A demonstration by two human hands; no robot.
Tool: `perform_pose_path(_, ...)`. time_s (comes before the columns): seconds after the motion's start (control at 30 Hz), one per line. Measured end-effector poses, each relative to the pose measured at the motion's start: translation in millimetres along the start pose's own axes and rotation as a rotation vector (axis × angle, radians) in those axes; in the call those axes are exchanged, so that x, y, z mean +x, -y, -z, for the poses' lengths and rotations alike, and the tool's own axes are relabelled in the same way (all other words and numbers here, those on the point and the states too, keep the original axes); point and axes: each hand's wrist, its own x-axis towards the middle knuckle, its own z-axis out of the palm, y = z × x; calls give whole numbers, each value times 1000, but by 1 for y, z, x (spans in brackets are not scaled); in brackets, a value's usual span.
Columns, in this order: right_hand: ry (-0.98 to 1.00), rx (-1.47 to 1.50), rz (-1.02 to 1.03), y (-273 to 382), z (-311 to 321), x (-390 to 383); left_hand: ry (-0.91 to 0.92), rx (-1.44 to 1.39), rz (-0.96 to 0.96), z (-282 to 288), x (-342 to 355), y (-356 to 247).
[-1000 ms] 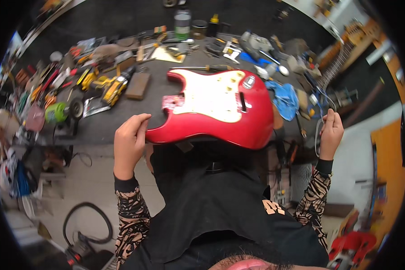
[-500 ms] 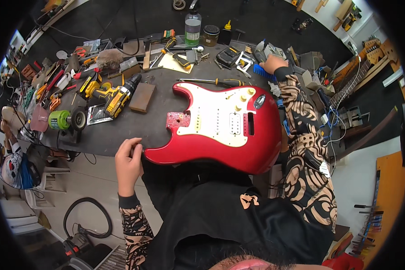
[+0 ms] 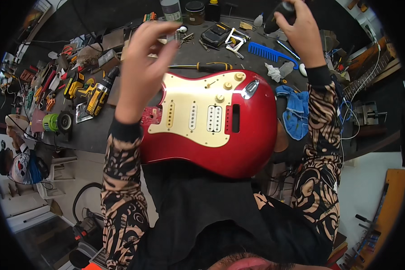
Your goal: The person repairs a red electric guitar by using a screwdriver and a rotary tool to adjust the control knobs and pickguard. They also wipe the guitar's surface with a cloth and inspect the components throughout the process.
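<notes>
A red electric guitar body (image 3: 256, 135) lies flat before me, with a cream pickguard (image 3: 202, 121), several knobs and a metal jack plate (image 3: 250, 89). My left hand (image 3: 146, 67) is raised over its left end, slightly blurred, with thumb and fingers apart and nothing visibly held. My right hand (image 3: 301, 31), up at the far right, is closed around a dark rounded object (image 3: 280, 18) whose kind I cannot make out. A screwdriver (image 3: 213, 67) lies just beyond the body. Below the right hand is a blue comb (image 3: 267, 52).
A yellow cordless drill (image 3: 96, 96), a green power tool (image 3: 54, 122) and many hand tools crowd the left bench. A jar (image 3: 195, 12) and a bottle (image 3: 170, 10) stand at the back. A blue cloth (image 3: 296, 112) lies right of the body. Another person (image 3: 22, 159) is far left.
My left hand has risen from beside the body's near-left horn to above its left end. My right hand has lifted off the bench with the dark object. The view has shifted.
</notes>
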Motion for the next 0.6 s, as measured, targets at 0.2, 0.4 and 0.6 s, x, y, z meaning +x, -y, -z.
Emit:
perform_pose_path(0.2, 27, 598, -39, 60, 21, 26, 265, -23, 202, -97, 47, -34)
perform_pose_path(0.4, 238, 1381, -151, 52, -23, 26, 236, -632, 508, -97, 39, -40)
perform_pose_path(0.6, 471, 1603, -192, 65, -43, 18, 224, -741, 587, -80, 31, -41)
